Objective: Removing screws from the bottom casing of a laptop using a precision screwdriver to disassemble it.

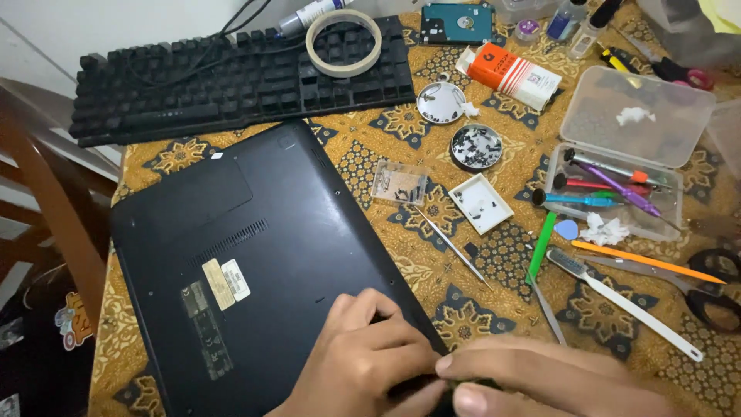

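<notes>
both hands meet at the near right corner of the laptop (255,262), which lies bottom-up on the worktop (463,301). right hand (540,382) pinches that corner's edge; left hand (363,363) presses flat on the base beside it, fingers together, equally near.

A black laptop (255,262) lies upside down on the worktop, with its flat bottom facing up. It sits at a slant, with one corner pointing up toward the keyboard. The bottom is smooth and dark. It has a row of small air slots near the middle. Below the slots are a few stickers, one tan, one white and one dark. A square panel shows near the upper left part. The near right corner of the laptop is hidden under the hands.
</notes>
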